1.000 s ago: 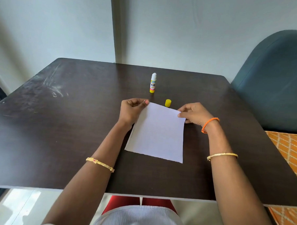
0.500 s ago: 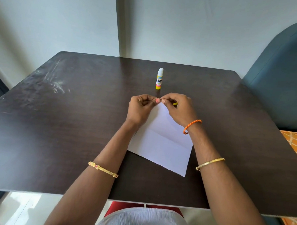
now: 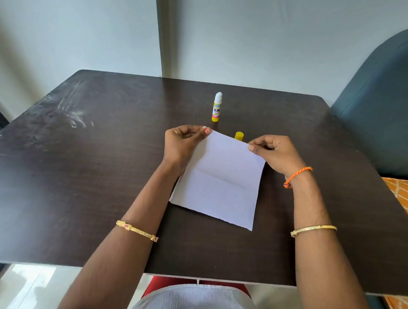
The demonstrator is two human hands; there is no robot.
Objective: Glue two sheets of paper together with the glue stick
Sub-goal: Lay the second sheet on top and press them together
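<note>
The dark worktop is filling most of the view, its near edge running across the bottom and its left and right ends getting cut off by the frame. A blue chair is standing at the far right, only partly in view.

The paper is lying in the middle of the worktop, its far edge lifting off the surface. A fold line is crossing it from left to right. Whether one sheet or two are lying there is hard to make out; a thin second edge is showing along the left side, but the layers cannot be counted with certainty.

Two hands are working at the paper. The left hand is pinching the far left corner, its grip closed on the paper between thumb and fingers. The right hand is pinching the far right corner in the same way, and is hiding part of that edge.

One glue stick is standing upright beyond the paper, uncapped, with its white tip showing. The letters "KIN" are reading on its label; the smaller print is too fine to read. One yellow cap is sitting just behind the paper's far edge, its base hidden by the sheet.
</note>
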